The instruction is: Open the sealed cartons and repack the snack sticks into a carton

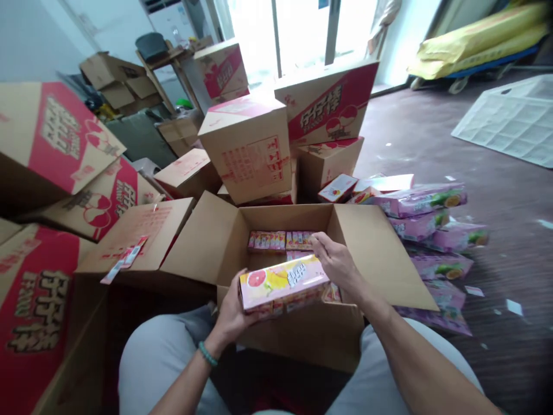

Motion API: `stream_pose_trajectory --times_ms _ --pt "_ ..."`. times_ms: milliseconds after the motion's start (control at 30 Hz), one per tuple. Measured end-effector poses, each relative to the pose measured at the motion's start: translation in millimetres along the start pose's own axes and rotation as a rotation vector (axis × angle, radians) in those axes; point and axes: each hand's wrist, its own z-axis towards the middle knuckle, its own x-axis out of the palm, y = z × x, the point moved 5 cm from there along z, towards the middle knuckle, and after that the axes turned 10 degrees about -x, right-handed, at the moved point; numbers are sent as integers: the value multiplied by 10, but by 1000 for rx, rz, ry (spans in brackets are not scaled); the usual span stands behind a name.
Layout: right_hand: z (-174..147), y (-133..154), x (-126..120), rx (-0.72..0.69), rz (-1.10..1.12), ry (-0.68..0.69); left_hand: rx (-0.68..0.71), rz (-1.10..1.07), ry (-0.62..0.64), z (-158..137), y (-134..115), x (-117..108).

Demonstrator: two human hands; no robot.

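My left hand (pixel 233 311), with a green bead bracelet on the wrist, grips the left end of a small pink and yellow carton (pixel 276 283) printed with grapefruit. The carton is tilted, and its front face shows rows of small packs. At its right end my right hand (pixel 339 262) is closed, its fingertips pinched above the top corner; what they pinch is hidden. Beneath the carton stands an open cardboard box (pixel 287 216) between my knees. Inside it lie rows of small pink and orange packs (pixel 266 240), partly covered by my hands and the carton.
A stack of pink-purple packages (pixel 436 233) rises on the floor to the right. Large red-printed boxes (pixel 246 153) stand ahead, with more (pixel 60 138) on the left. A torn strip (pixel 125 259) lies on a left flap. A white crate (pixel 514 118) sits far right.
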Motion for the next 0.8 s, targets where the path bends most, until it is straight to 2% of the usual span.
stream_pose_trajectory --times_ms 67,167,267,333,433,567,667,800 --pt "-144 241 160 -107 -108 138 6 4 -12 -184 171 51" --pt "-352 606 488 -248 -394 447 47 -10 -84 -270 344 58" --pt "-487 949 820 -354 -621 716 94 -40 -94 -265 385 32" --pt "-526 1157 1022 -430 -689 820 111 -49 -96 -267 385 8" --pt "-546 1370 1283 -508 -754 901 127 -53 -108 -285 399 -9" --pt "-557 1478 1487 -491 -852 953 150 -75 -119 -294 437 -9" --pt "-562 1498 1510 -479 -896 981 168 -84 -123 -285 467 -15" --pt "-527 1369 1354 -427 -936 997 182 -55 -102 -272 522 -10"
